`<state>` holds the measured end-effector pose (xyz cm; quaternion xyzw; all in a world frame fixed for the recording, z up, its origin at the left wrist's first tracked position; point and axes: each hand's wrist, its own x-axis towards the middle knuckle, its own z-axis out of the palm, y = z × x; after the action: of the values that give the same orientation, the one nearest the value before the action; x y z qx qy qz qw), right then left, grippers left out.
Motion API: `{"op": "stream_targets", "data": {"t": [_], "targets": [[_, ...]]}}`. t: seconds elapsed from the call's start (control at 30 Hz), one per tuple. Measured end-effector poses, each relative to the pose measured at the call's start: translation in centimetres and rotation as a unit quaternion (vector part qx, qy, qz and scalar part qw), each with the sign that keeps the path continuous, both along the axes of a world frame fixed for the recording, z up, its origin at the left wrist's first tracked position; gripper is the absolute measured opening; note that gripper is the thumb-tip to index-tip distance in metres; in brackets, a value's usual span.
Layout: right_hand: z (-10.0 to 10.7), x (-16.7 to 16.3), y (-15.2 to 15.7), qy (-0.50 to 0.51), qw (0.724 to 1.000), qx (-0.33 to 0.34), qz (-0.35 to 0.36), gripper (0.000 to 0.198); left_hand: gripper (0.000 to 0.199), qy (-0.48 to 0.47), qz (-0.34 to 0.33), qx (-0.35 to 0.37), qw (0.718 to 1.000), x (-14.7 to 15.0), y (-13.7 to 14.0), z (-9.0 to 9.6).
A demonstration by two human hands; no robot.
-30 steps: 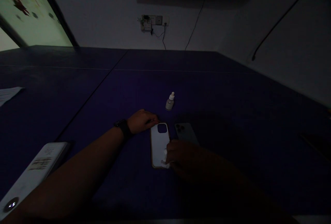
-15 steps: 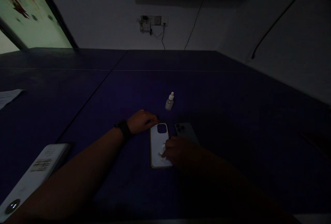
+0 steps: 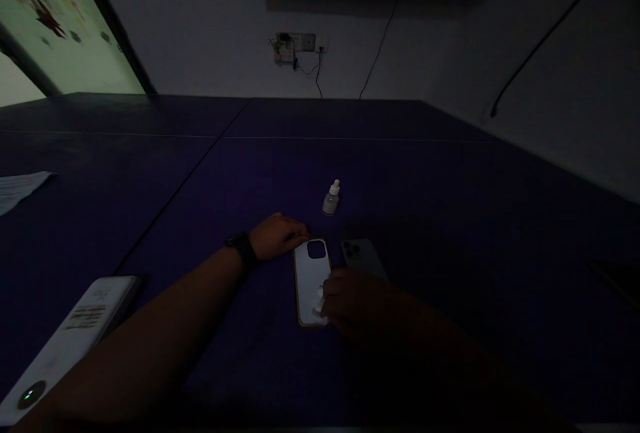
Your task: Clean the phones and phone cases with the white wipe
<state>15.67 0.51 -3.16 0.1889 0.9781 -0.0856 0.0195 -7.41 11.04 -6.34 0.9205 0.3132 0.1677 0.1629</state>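
Note:
A pale phone case (image 3: 306, 279) with a gold-brown rim and a camera cutout lies on the dark purple table. My left hand (image 3: 279, 235), with a black watch on the wrist, grips the case's upper left corner with its fingertips. Crumpled in the closed fingers of my right hand (image 3: 353, 296) is a white wipe (image 3: 319, 301), pressed on the lower right part of the case. Partly behind that hand lies a grey phone (image 3: 365, 256), its camera lenses facing up. A small dropper bottle (image 3: 331, 201) stands upright beyond the case.
A long white device (image 3: 75, 333) with a round lit button lies at left, partly behind my left forearm. Paper sheets (image 3: 23, 189) rest at the far left. Beyond the table (image 3: 200, 186) are wall sockets (image 3: 295, 46) with cables, in dim light.
My right hand and the wipe have slid slightly down and toward the case's right edge. My left hand stays at the corner. The whole view has shifted a little.

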Motion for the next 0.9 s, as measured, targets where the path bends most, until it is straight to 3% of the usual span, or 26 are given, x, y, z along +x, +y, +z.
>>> {"op": "stream_targets", "data": {"t": [0.07,0.23,0.37,0.5,0.6,0.73,0.9], "targets": [[0.0,-0.1,-0.2,0.015,1.000,0.003,0.015,0.018,0.022,-0.003,-0.003,-0.001,1.000,0.0,0.0,-0.1],[0.3,-0.1,-0.2,0.013,0.998,-0.014,-0.055,0.016,0.023,0.002,-0.002,0.000,1.000,0.0,0.0,0.0],[0.1,-0.1,-0.2,0.032,0.998,-0.048,-0.008,0.017,0.022,0.008,-0.001,-0.009,1.000,0.0,-0.1,0.1],[-0.7,-0.5,0.0,0.047,0.999,0.001,-0.019,0.016,0.022,0.004,0.003,-0.011,1.000,-0.1,-0.1,0.0],[-0.2,-0.5,-0.1,0.019,0.999,-0.006,-0.037,0.013,0.023,0.004,0.003,-0.005,1.000,-0.1,-0.1,0.0],[0.8,-0.1,-0.3,0.013,0.999,-0.036,-0.007,0.013,0.023,0.003,-0.004,-0.005,1.000,-0.1,-0.1,0.1],[0.7,1.1,0.6,0.117,0.985,-0.009,-0.123,0.017,0.025,0.000,0.000,-0.009,1.000,-0.1,0.0,0.3]]}}
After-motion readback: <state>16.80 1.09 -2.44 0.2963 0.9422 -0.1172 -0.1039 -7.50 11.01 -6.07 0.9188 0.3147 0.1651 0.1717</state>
